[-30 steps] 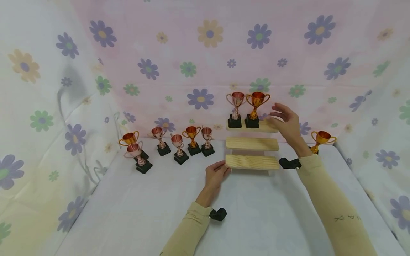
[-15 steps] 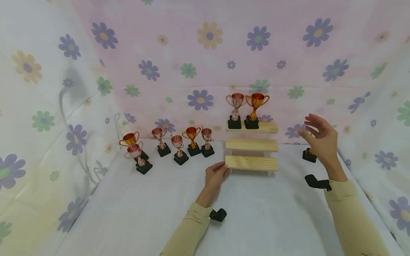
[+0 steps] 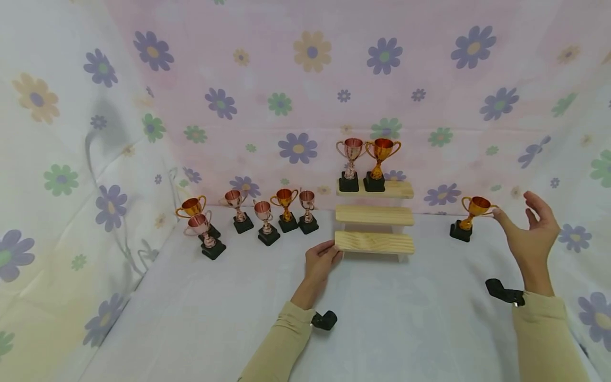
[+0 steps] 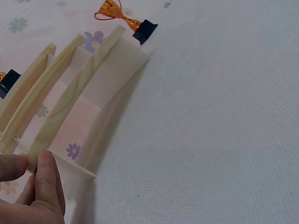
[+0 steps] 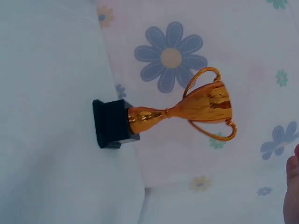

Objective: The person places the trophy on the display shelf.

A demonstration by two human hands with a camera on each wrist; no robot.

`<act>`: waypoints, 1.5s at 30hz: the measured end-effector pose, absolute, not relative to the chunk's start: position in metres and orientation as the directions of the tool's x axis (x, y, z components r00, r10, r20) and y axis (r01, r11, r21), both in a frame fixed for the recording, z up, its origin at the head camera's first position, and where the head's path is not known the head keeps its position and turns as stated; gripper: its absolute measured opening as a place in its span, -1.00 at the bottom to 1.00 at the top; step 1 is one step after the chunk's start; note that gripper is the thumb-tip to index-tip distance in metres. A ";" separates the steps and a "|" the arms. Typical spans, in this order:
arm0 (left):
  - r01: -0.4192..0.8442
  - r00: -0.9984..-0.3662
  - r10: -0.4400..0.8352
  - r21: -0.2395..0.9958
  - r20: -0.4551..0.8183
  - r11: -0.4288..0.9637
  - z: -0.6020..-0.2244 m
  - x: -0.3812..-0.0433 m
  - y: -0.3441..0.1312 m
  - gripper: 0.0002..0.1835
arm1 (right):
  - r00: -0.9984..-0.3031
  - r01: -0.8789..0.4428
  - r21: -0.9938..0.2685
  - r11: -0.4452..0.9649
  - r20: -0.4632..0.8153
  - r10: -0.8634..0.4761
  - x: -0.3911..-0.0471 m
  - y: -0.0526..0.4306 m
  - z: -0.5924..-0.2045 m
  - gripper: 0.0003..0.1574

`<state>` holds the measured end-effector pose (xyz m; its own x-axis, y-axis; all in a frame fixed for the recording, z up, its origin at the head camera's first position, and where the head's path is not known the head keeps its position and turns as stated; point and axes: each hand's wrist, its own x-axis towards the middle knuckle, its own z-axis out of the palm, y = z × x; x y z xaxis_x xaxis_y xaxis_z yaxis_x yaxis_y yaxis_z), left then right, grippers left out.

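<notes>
My left hand (image 3: pixel 321 268) pinches the left end of the lowest plank of a three-tier wooden display stand (image 3: pixel 374 243). In the left wrist view, thumb and fingers (image 4: pixel 46 179) grip that plank's end. On the top tier stand a rose-gold trophy cup (image 3: pixel 352 151) and a gold trophy cup (image 3: pixel 383 151), side by side. My right hand (image 3: pixel 532 239) is raised at the far right, fingers loosely spread and holding nothing. Just left of it, another gold trophy (image 3: pixel 477 207) stands upright on the table; the right wrist view shows this trophy (image 5: pixel 205 105) apart from the fingers.
Left of the stand, several rose-gold and gold trophies with black bases, such as one gold trophy (image 3: pixel 285 201), stand on the white-covered table (image 3: pixel 205 313). A flower-print cloth (image 3: pixel 258 63) hangs behind and at both sides.
My right hand has moved from beside the top tier out to the far right, past the lone gold trophy, which is now fully in view. The left hand keeps its grip on the stand.
</notes>
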<state>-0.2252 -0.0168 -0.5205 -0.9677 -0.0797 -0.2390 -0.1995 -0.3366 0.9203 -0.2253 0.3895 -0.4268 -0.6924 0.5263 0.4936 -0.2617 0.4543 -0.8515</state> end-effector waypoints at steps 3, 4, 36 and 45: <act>-0.201 -0.967 -0.078 0.918 -0.241 -0.341 -0.521 -0.225 -0.017 -0.69 | -0.727 -0.157 -0.892 0.425 0.395 0.562 -0.225 0.395 -0.440 -0.03; -0.199 -0.968 -0.077 0.919 -0.238 -0.341 -0.521 -0.225 -0.017 -0.69 | -0.741 -0.120 -0.902 0.414 0.359 0.567 -0.225 0.396 -0.445 0.03; -0.197 -0.967 -0.080 0.909 -0.242 -0.368 -0.526 -0.227 -0.017 -0.69 | -0.827 0.055 -0.997 0.055 -0.014 0.563 -0.268 0.384 -0.482 0.04; -0.186 -0.969 -0.084 0.910 -0.232 -0.372 -0.529 -0.228 -0.017 -0.69 | -0.821 0.035 -0.998 0.053 0.001 0.571 -0.273 0.381 -0.481 -0.08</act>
